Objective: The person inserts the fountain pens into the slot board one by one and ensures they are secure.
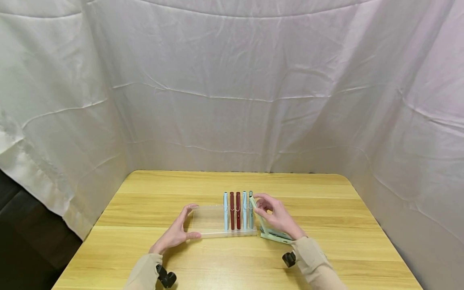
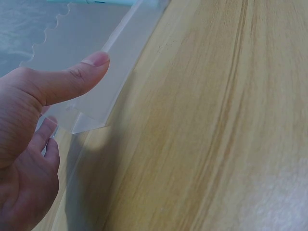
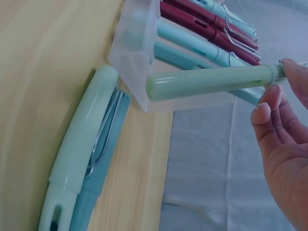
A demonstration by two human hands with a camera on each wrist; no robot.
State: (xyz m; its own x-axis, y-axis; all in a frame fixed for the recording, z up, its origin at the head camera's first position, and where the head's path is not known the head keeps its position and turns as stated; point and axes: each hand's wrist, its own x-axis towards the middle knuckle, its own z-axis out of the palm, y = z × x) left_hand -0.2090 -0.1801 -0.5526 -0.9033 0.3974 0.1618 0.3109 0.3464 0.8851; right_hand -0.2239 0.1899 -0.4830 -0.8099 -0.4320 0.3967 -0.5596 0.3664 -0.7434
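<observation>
A clear pen stand [image 1: 208,219] sits mid-table, its left end gripped by my left hand [image 1: 175,233]. The left thumb [image 2: 79,79] lies over the front lip; the other fingers reach behind, partly hidden. Between thumb and fingertips, my right hand [image 1: 277,217] pinches a light green pen [image 3: 207,83] near its clip end. That pen slants over the stand's right end, lower end down. Side by side in the stand lean a light blue pen [image 1: 226,211], two dark red pens [image 1: 238,211], another light blue pen [image 1: 244,210] and a teal pen [image 1: 251,219].
Beneath the right hand, another light green pen [image 3: 79,149] lies beside a teal pen [image 3: 106,159] on the wooden table [image 1: 224,266]. Pale curtains [image 1: 232,121] surround the table at the back and sides. A black wrist camera [image 1: 166,277] is strapped on each sleeve.
</observation>
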